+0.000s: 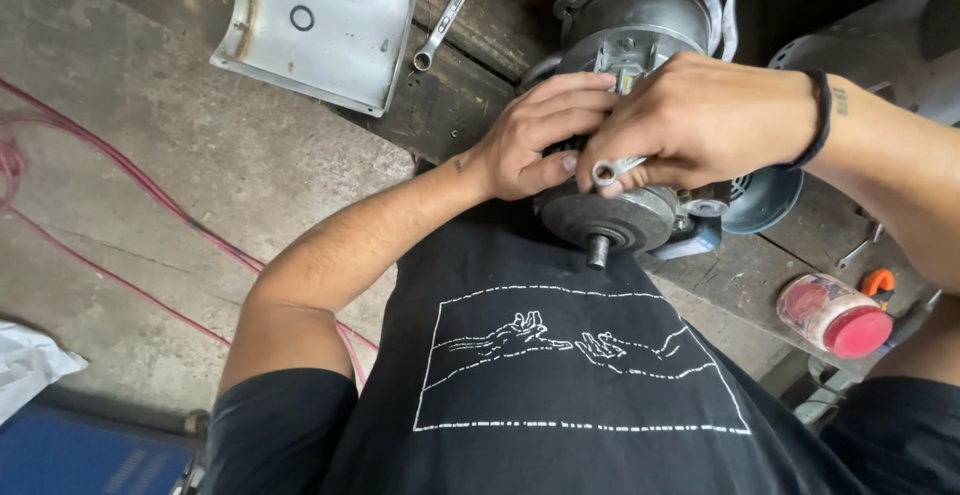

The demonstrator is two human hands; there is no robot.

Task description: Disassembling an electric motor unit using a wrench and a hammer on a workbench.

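Two hands meet on the motor (640, 105), which lies on the wooden worktop (450, 95) with its shaft toward the person. The right hand (700, 120) grips a small wrench (612, 169) (ring end showing); the left hand (545, 135) curls against the motor beside it. A red-lidded jar (835, 315) stands right of the motor.

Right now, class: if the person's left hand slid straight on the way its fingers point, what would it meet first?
The left hand points toward the right hand on the motor. It would meet that hand's fingers first; they already look to be touching, though depth is unclear.
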